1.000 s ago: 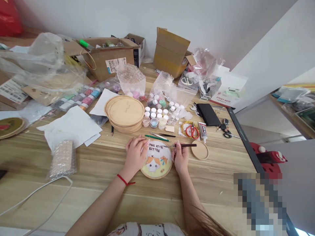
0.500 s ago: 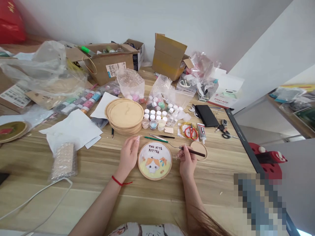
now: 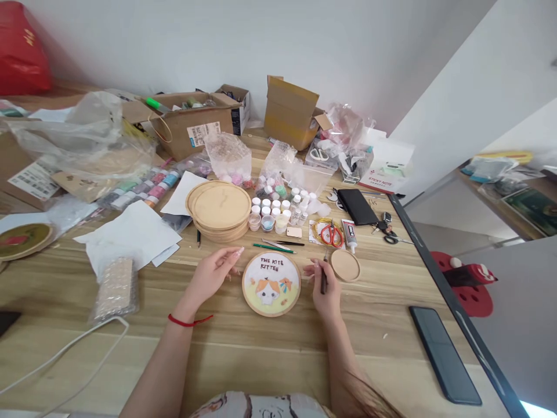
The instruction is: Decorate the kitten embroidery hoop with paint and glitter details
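Note:
On the table in front of me lies a round wooden-rimmed plaque (image 3: 271,284) with "THE KITE KITTEN" lettered above a painted orange and white cat. Just left of it, apart from the rim, my left hand (image 3: 211,278) hovers with its fingers stretched and nothing visible in them. To the right, my right hand (image 3: 326,293) grips a slim dark-handled tool (image 3: 324,283), its metal end pointing away from me. A small round wooden tray (image 3: 345,265) lies beside that hand. Beyond the plaque are a green pencil (image 3: 272,248) and tweezers (image 3: 278,244).
Stacked wooden discs (image 3: 221,206) stand behind my left hand, beside white-lidded jars (image 3: 270,208). Red-handled pliers (image 3: 332,235), a glue tube (image 3: 349,234) and a black notebook (image 3: 357,206) lie to the right. A phone (image 3: 444,354) rests near the right edge. Cardboard boxes (image 3: 191,125) line the wall.
My left hand has drawn away leftward from the plaque, its fingers spreading. In my right hand the tool has swung from lying sideways to pointing away from me. The view has shifted slightly.

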{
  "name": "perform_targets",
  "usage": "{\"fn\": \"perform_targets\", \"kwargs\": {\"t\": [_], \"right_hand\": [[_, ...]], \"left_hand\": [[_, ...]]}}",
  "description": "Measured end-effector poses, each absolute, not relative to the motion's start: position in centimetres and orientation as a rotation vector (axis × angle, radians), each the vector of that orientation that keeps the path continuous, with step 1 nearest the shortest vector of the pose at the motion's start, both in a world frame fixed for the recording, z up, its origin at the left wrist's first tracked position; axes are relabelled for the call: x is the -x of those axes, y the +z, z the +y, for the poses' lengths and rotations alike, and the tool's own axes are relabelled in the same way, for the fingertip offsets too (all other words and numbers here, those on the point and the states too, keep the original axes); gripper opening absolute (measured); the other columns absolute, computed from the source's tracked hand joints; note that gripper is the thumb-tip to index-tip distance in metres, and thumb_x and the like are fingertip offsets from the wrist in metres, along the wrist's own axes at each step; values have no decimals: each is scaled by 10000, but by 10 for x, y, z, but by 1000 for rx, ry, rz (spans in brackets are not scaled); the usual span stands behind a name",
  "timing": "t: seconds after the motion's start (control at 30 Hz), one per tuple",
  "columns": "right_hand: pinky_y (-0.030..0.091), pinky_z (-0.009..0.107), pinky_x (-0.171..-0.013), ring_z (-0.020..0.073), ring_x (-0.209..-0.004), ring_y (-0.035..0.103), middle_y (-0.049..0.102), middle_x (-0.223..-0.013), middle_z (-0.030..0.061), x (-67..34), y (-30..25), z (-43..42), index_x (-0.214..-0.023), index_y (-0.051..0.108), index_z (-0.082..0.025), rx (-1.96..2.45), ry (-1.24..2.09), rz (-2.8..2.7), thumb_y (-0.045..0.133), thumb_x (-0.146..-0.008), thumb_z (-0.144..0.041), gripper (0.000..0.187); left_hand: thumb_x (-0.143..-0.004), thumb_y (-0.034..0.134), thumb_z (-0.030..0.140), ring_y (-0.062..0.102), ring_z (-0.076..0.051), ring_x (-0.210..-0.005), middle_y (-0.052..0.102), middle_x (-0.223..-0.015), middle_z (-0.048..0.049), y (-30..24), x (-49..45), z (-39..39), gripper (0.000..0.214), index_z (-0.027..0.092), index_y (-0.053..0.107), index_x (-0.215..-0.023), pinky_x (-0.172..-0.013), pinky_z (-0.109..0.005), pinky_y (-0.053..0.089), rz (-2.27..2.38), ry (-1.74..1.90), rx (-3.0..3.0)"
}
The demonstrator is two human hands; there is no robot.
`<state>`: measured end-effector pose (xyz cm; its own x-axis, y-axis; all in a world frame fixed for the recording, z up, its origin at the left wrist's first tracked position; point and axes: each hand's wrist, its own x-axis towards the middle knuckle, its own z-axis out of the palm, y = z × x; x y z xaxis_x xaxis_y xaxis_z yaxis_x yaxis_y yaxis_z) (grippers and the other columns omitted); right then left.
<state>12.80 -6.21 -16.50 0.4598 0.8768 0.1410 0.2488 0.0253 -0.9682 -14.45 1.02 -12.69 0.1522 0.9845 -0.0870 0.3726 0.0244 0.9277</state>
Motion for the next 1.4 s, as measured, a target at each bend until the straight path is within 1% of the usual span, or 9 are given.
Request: {"fn": "perform_targets", "kwargs": {"t": [0.2,0.33,0.43,0.5,0.57,0.8,0.97,1.17,1.4], "right_hand": [[510,386,-766,233,-786,694,754,-924,87,-129,-165,-65,-1002,670,-225,1623,698,-1181,542,-900,-519,336],[496,437,-902,275,-1015,669,718,-1099,116,-136,-153,-68,-950,667,-230,1575,797,-1433,648,-846,-462,255],[388,503,-1079,322,-1335,470,623,-1316,139,-144,-145,-73,-906,607,-237,1492,882,-1630,827,-661,-451,392],[262,554,-1160,345,-1445,303,551,-1409,153,-149,-143,-75,-887,572,-239,1512,909,-1731,888,-544,-470,520],[138,594,-1194,362,-1482,194,509,-1449,166,-152,-143,-77,-900,560,-237,1544,926,-1821,904,-483,-500,601],[24,645,-1190,395,-1482,162,404,-1530,152,-149,-162,-74,-886,551,-240,1535,843,-1958,924,-447,-458,616],[62,591,-1209,345,-1459,275,482,-1474,164,-143,-168,-69,-939,518,-248,1451,820,-1874,913,-510,-420,608],[64,570,-1212,328,-1440,327,550,-1418,148,-144,-160,-69,-861,473,-261,1374,933,-1688,933,-485,-334,598],[245,537,-1182,285,-1466,277,410,-1532,118,-141,-154,-71,-917,460,-277,1204,1080,-1456,908,-551,-224,581]], "left_hand": [[-857,490,625,688,-216,-726,731,-1008,-117,-132,139,8,519,168,701,-983,-521,-292,564,1486,746,-1451],[-822,520,657,664,-267,-919,697,-1100,-120,-127,147,6,556,205,693,-1096,-725,-354,570,1443,546,-1667],[-531,775,668,481,-368,-1233,529,-1365,-129,-122,156,0,992,272,504,-1399,-981,-461,455,1362,296,-1994],[-352,849,636,385,-406,-1282,412,-1443,-131,-122,158,-4,1305,307,332,-1504,-1033,-497,381,1380,124,-2102],[-306,862,618,395,-402,-1225,387,-1424,-136,-123,156,-8,1399,314,258,-1531,-1022,-496,353,1453,23,-2149],[-302,865,626,414,-354,-1102,431,-1252,-95,-122,140,-6,1279,437,361,-1463,-966,-443,317,1508,-5,-2183],[-394,823,661,405,-343,-1081,426,-1200,-92,-121,132,-3,1178,433,373,-1458,-925,-440,311,1474,8,-2191],[-330,852,647,398,-315,-1040,433,-1117,-63,-129,132,0,1175,434,449,-1414,-936,-448,306,1437,119,-2198],[-391,915,468,357,-363,-1301,424,-1393,-87,-120,138,4,1227,350,367,-1482,-1107,-451,274,1240,372,-2022]]}}
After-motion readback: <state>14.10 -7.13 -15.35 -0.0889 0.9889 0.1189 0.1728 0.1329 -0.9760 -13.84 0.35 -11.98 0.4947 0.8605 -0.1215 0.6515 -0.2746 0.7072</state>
